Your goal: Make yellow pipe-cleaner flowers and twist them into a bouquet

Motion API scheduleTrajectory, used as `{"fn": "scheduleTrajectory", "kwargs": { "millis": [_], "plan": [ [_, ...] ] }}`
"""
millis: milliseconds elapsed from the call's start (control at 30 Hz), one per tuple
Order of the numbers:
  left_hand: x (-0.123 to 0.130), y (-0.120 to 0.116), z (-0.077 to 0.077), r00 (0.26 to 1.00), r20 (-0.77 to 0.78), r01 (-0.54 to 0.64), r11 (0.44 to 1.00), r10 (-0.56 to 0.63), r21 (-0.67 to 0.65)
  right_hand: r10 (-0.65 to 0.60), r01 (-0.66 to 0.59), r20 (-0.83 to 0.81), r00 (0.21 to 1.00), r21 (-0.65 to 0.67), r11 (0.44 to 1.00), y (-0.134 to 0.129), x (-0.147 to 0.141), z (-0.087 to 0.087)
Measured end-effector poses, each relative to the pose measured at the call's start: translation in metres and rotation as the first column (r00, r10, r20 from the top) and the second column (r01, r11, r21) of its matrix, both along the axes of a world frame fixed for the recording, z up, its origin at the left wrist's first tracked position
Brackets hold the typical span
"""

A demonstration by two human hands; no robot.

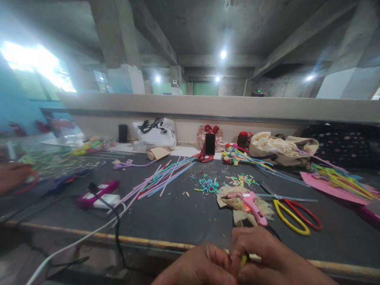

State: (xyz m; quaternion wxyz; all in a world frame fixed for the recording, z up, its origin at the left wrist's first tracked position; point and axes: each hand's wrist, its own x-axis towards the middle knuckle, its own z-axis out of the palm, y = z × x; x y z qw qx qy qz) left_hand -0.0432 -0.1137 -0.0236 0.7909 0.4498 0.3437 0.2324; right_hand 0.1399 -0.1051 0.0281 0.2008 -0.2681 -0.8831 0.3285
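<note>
At the table's near edge my left hand (202, 263) and my right hand (264, 251) meet, fingertips together. A small yellow piece (244, 260) shows between the fingers of my right hand, which is closed on it. My left hand is closed too, its fingers pressed against the right; what it grips is hidden. Just beyond them a pink glue gun (255, 208) lies on crumpled brown paper (268, 208). To its right are scissors (292, 217) with one yellow and one red handle. Small cut teal and blue pieces (208, 184) lie in a heap behind.
Long coloured sticks (160, 180) spread across the middle. A purple power strip (99, 194) with cords lies at left; a white cable (74, 240) hangs over the edge. A phone (209, 144) stands at the back. Another person's blurred hand (13, 176) is at far left.
</note>
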Motion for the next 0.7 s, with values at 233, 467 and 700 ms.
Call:
{"fn": "scheduleTrajectory", "kwargs": {
  "millis": [233, 467, 700],
  "plan": [
    [0.009, 0.001, 0.006, 0.967, 0.008, -0.253, 0.963, 0.253, 0.088, -0.147, 0.143, 0.038, 0.988, 0.091, 0.986, 0.003, -0.004, -0.003],
    [0.006, 0.006, -0.003, 0.982, 0.093, -0.16, 0.986, 0.163, -0.037, -0.023, 0.039, -0.087, 0.996, 0.19, 0.981, 0.005, -0.007, -0.008],
    [0.003, 0.005, -0.007, 0.961, -0.054, -0.264, 0.958, 0.271, 0.11, -0.303, 0.204, -0.187, 0.934, -0.416, 0.886, 0.019, -0.002, -0.046]
  ]
}}
